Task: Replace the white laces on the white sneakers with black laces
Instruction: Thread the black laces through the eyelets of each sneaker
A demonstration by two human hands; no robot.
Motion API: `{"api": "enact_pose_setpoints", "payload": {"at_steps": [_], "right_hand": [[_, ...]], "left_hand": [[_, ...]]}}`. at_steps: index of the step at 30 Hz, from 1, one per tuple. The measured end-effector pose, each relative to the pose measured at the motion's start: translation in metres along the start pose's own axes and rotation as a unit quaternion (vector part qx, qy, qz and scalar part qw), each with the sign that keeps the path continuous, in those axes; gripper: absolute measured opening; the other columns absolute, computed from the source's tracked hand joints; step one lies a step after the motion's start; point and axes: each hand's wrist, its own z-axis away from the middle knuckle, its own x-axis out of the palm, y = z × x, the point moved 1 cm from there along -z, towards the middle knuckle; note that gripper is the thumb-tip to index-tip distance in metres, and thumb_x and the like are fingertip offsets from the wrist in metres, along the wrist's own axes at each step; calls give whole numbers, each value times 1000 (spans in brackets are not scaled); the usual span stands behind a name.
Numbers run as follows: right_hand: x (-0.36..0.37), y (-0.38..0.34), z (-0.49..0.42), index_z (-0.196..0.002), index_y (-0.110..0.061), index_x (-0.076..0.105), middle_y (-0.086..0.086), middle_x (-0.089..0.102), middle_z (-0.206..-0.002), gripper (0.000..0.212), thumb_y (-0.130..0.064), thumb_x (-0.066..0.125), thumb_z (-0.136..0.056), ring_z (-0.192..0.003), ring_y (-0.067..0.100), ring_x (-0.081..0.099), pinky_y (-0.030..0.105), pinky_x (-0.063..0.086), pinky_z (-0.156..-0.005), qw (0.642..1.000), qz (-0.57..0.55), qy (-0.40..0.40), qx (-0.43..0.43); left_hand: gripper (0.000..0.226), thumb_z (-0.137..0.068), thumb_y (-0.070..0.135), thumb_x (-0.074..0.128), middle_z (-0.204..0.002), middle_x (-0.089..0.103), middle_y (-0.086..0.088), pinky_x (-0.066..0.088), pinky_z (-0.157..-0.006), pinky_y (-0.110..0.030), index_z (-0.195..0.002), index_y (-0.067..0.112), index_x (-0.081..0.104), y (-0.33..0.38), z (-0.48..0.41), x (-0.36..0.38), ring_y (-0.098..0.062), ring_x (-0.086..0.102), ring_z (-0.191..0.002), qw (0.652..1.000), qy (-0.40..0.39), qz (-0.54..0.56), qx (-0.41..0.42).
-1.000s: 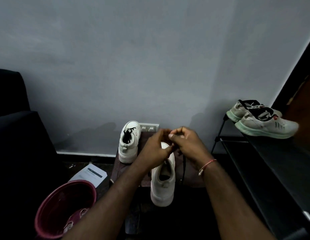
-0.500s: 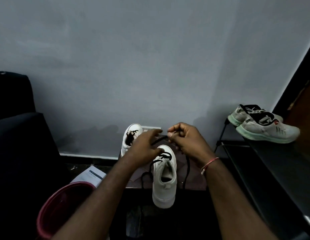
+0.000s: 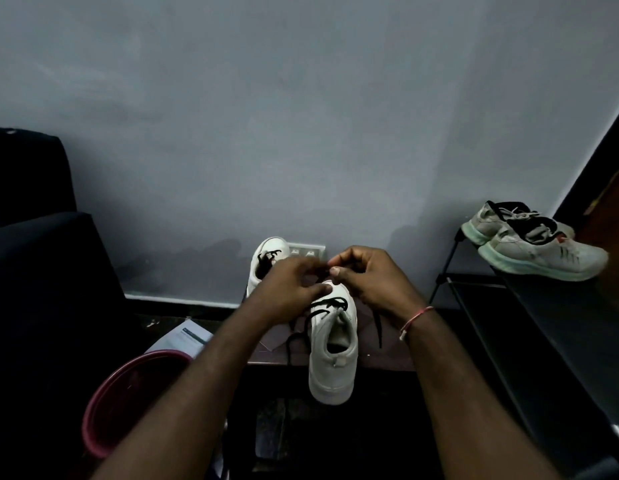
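Sneaker: heel toward camera, black lace part-threaded.
Right hand: pinching the black lace.
Left hand: blurred, grip unclear.

Quick headcount: four shoes, two hands, bunch of singles

Two white sneakers, and two black laces, one per sneaker. Two grey running shoes with mint soles off to the side, so four shoes total. Two hands, with one thread bracelet between them. Then just one each of: maroon bucket, printed leaflet, wall socket plate, black shoe rack, dark armchair.
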Motion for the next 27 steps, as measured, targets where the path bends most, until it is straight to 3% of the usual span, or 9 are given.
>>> {"api": "enact_pose_setpoints", "payload": {"at_steps": [3, 7, 10, 12, 14, 17, 21, 24, 27], "right_hand": [[2, -4, 0, -86, -13, 66, 6, 65, -70, 5, -10, 70, -86, -55, 14, 52, 24, 43, -51, 998, -58, 4, -13], [-11, 10, 1, -84, -24, 68, 0, 73, -78, 17, -10, 62, -90, -59, 5, 58, 23, 44, -56, 1000, -10, 12, 12], [-12, 17, 3, -84, -19, 69, 6, 71, -76, 26, 4, 57, -90, -58, 12, 59, 24, 49, -53, 998, -44, 30, 34], [-6, 16, 3, -85, -11, 66, 12, 69, -72, 17, 5, 62, -87, -55, 18, 62, 28, 54, -53, 993, -101, 46, 48], [2, 14, 2, -84, -7, 62, 16, 70, -72, 11, 2, 68, -84, -53, 21, 64, 32, 56, -54, 987, -141, 58, 57], [13, 8, 4, -81, -2, 59, 12, 66, -62, 12, 5, 70, -82, -48, 18, 62, 30, 55, -50, 986, -152, 45, 56], [24, 4, 17, -87, 11, 61, 4, 65, -57, 9, 9, 68, -81, -48, 11, 60, 23, 52, -47, 994, -107, 19, 33], [28, 13, 26, -90, 4, 63, 11, 65, -68, 14, 1, 73, -80, -56, 17, 60, 27, 51, -53, 994, -80, 39, 68], [32, 25, 32, -79, -14, 65, 1, 68, -70, 15, -23, 76, -79, -64, 16, 65, 28, 52, -60, 981, 134, 106, 87]], "left_hand": [[10, -86, 5, 66, -80, 74, -7, 51, -69, -22, -91, 9, 74, 2, -4, 1, -4, 62, -67, 998, 18, 64, -2], [23, -88, 17, 65, -66, 70, -3, 51, -70, -34, -66, 22, 68, -34, -5, -15, -15, 62, -62, 959, 221, 123, -124], [4, -86, 20, 67, -82, 73, -5, 55, -76, -36, -86, 19, 71, -49, 1, -14, -20, 68, -76, 947, 260, 55, -179], [16, -83, 23, 70, -93, 69, -4, 52, -81, -35, -98, 18, 69, -44, 9, -5, -22, 65, -86, 943, 277, -35, -183], [18, -85, 31, 68, -82, 64, -2, 46, -70, -27, -91, 15, 72, -30, 15, 7, -19, 61, -75, 939, 301, -49, -162], [39, -92, 44, 58, -65, 67, -7, 39, -54, -22, -76, 12, 72, -11, 21, 29, -12, 55, -56, 946, 165, 185, -211], [20, -92, 28, 61, -68, 67, -2, 39, -52, -21, -80, 13, 65, -7, 24, 48, -11, 58, -59, 835, 108, 477, -251], [13, -90, 17, 65, -62, 64, -1, 41, -51, -21, -79, 9, 64, -19, 23, 54, -11, 53, -53, 813, 209, 478, -260], [13, -90, 11, 64, -64, 64, -7, 44, -47, -21, -80, 4, 61, -28, 24, 60, -10, 54, -50, 839, 237, 413, -263]]}}
